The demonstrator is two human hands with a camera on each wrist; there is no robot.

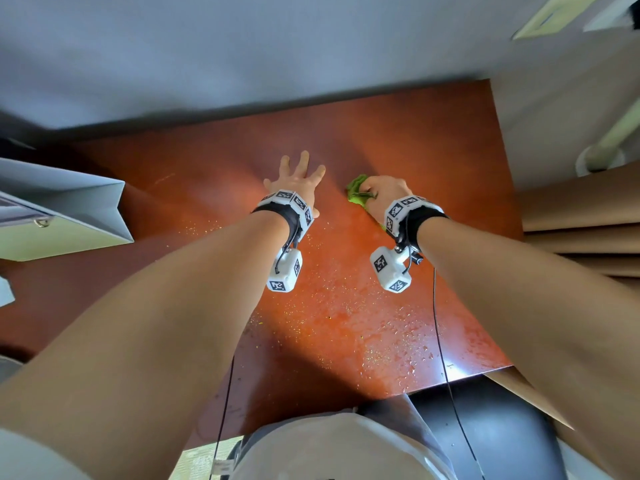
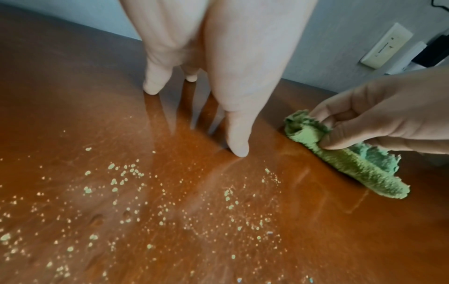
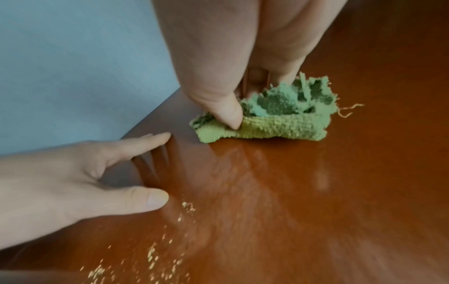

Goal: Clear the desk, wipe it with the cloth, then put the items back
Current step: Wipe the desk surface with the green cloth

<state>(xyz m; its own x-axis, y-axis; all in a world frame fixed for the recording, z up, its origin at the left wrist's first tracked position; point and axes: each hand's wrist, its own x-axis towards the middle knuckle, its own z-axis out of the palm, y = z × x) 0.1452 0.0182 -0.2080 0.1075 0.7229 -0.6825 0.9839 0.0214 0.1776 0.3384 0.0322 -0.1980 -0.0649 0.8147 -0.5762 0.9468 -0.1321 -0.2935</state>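
Note:
The reddish-brown wooden desk fills the middle of the head view, speckled with water droplets and pale crumbs toward its near half. My right hand grips a bunched green cloth and presses it on the desk near the far edge. My left hand lies flat beside it, fingers spread and straight, fingertips touching the wood. In the right wrist view the left hand sits left of the cloth.
A white paper bag stands at the desk's left end. A grey wall runs behind the desk, with a socket plate. Brown cardboard lies right of the desk. A dark chair seat is below the near edge.

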